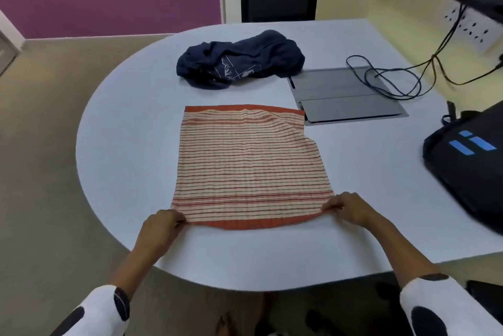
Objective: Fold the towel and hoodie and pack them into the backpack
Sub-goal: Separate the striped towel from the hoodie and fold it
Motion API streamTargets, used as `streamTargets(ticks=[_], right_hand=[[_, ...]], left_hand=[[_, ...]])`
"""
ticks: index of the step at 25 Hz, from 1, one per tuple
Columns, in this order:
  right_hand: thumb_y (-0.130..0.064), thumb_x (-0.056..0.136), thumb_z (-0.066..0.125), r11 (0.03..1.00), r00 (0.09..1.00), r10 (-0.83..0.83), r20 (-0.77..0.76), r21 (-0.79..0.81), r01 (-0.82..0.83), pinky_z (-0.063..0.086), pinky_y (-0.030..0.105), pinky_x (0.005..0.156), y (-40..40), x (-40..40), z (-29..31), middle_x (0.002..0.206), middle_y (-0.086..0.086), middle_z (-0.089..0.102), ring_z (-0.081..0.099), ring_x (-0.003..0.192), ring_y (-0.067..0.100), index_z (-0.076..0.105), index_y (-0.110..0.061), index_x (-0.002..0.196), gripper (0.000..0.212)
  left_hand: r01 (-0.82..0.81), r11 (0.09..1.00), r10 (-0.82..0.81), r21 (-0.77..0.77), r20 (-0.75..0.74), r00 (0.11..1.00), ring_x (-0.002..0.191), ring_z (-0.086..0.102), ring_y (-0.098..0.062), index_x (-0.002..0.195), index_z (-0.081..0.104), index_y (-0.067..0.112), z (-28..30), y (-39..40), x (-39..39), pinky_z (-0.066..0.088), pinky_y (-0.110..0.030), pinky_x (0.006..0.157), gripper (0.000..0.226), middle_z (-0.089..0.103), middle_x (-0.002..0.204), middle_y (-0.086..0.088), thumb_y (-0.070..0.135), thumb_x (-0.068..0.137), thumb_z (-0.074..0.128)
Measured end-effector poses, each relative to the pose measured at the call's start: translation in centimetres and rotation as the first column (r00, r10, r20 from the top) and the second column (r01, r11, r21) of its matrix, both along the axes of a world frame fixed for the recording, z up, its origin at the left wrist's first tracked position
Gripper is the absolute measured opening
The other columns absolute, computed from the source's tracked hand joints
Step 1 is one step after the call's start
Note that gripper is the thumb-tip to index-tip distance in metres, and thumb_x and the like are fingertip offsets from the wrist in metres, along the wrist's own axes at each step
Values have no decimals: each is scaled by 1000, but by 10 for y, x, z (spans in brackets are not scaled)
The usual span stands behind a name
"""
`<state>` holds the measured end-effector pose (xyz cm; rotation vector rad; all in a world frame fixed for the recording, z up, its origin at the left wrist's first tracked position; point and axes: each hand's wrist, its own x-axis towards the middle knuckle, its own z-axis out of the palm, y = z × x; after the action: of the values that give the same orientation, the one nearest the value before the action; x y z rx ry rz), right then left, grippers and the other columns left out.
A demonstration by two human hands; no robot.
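Towel (250, 166) flat on table (122, 145), near edge toward you | left hand (160, 224) and right hand (348, 206) pinch its near corners | thin, limp, light: lift by both corners together.

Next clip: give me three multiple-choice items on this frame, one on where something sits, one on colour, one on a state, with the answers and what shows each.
1. Where does the hoodie lie?
A. inside the backpack
B. on the table beyond the towel
C. on the floor

2. What colours is the towel?
A. plain blue
B. green and white
C. cream with orange-red stripes

3. What are the hands doing?
A. each pinches a near corner of the towel
B. both rest on the backpack
C. both lift the hoodie

Answers: 1 B, it sits bunched on the table past the towel's far edge. 2 C, orange-red bands cross cream cloth. 3 A, the left hand and right hand grip the near corners; the backpack lies untouched.
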<state>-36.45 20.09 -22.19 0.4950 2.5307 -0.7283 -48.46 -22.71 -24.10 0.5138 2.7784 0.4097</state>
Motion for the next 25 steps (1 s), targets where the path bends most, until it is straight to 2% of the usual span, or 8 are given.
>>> streamTargets(ticks=[3,6,9,13,17,20,22,25], right_hand=[[-38,85,68,994,993,-106,-50,-27,104,45,32,98,-8,14,-18,111,-7,68,62,99,14,72,-26,105,24],[-41,85,66,976,924,-152,-352,96,197,44,38,95,-15,-2,-24,105,3,70,61,103,24,74,-15,102,32],[-50,91,53,983,908,-9,-420,162,85,19,38,115,-43,-34,-41,148,6,41,30,141,27,48,-17,139,58],[-78,83,14,918,917,295,-268,344,-195,-15,47,116,-81,-61,-86,157,-1,-17,-18,146,22,-4,-35,150,82],[-80,85,11,910,866,335,-372,365,-195,2,54,113,-95,-56,-103,160,2,12,7,148,25,23,-34,150,81],[-80,83,16,996,844,-36,-535,49,74,27,47,113,-68,-94,-81,148,-3,39,32,137,18,45,-33,139,79],[-75,85,26,973,802,-212,-559,-44,226,27,44,114,-36,-140,-70,151,-4,35,30,139,17,43,-33,140,72],[-72,83,22,979,879,-127,-459,85,186,19,49,118,0,-212,-77,159,-1,19,17,146,22,26,-32,149,78]], left_hand=[[-219,972,223,-79,34,974,55,56,-15,60,57,19,-12,5,9,44,-26,55,56,58,61,4,63,89,37],[-231,973,222,-26,-192,956,52,51,-20,57,58,10,-18,25,-1,47,-34,58,60,56,58,-4,52,96,39],[-99,991,124,91,-334,934,91,60,-34,95,68,4,-32,62,-22,50,-46,80,34,64,99,-18,36,90,58],[107,989,-87,106,-173,981,140,27,-31,141,42,15,-64,108,-44,25,-48,113,73,29,153,-12,64,87,36],[119,991,-99,66,-247,964,140,28,-27,141,42,18,-85,111,-82,14,-50,115,83,35,150,-10,74,83,20],[75,995,-50,61,-336,941,118,46,-29,127,56,18,-83,116,-125,31,-52,104,77,53,123,-11,73,82,26],[77,993,-38,90,-367,929,111,48,-28,120,60,19,-80,122,-153,37,-49,97,75,55,116,-10,74,81,29],[81,985,-32,151,-301,953,132,35,-27,134,51,25,-85,124,-189,30,-50,109,82,41,144,-8,79,76,29]])
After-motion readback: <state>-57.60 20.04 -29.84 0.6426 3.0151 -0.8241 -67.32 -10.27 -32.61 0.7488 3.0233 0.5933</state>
